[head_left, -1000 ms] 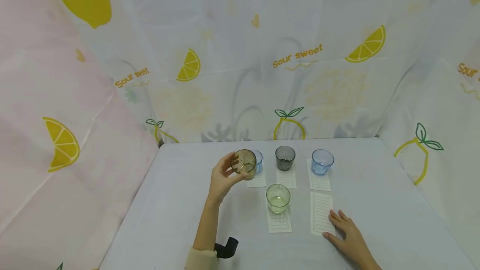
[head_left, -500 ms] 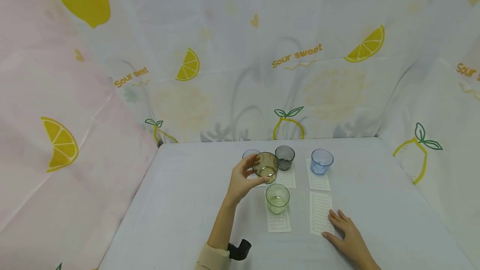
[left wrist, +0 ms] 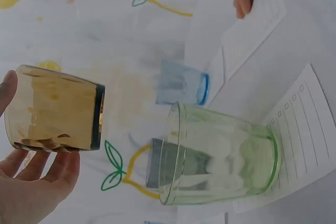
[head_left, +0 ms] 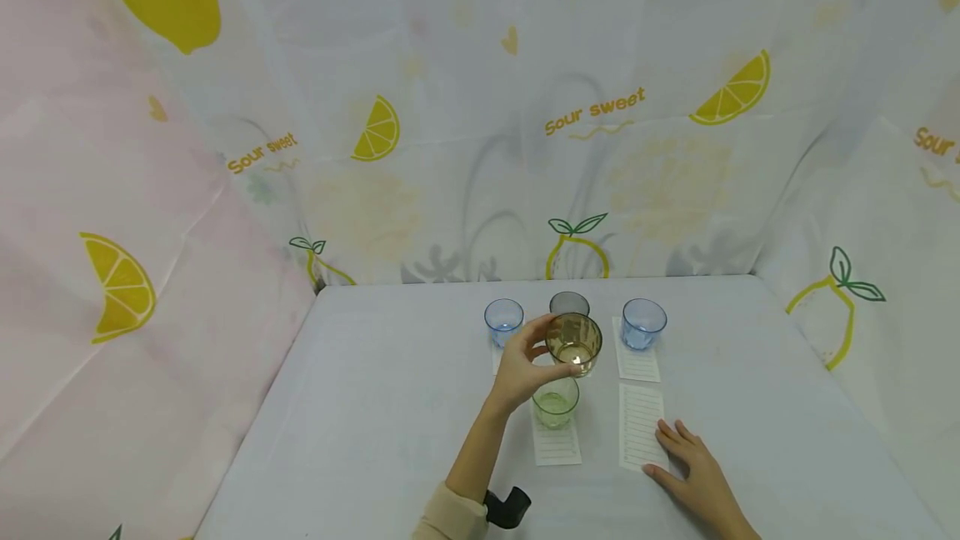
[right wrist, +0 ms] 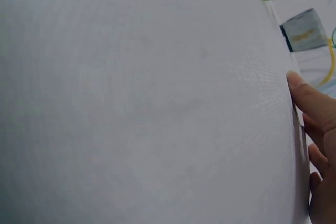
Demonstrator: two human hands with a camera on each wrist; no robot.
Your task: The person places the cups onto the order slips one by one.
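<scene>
In the head view my left hand (head_left: 523, 369) grips an amber glass (head_left: 574, 342) between thumb and fingers, raised above the table. The left wrist view shows this amber glass (left wrist: 63, 109) held near its rim. Below it stands a green glass (head_left: 556, 408) on a lined paper slip (head_left: 557, 445). Partly hidden behind the amber glass is a grey glass (head_left: 568, 303). My right hand (head_left: 697, 473) rests on the table, its fingertips touching the edge of another lined slip (head_left: 641, 423) that bears no glass. In the right wrist view the right hand (right wrist: 317, 119) lies at the right border.
One blue glass (head_left: 503, 322) stands at the back left and another blue glass (head_left: 643, 325) at the back right, both on paper slips. White cloth covers the table (head_left: 360, 407). A lemon-print curtain (head_left: 450, 148) rises behind the table's back edge.
My left hand has carried the amber glass to the right, from in front of the left blue glass to in front of the grey one. The right hand stays put.
</scene>
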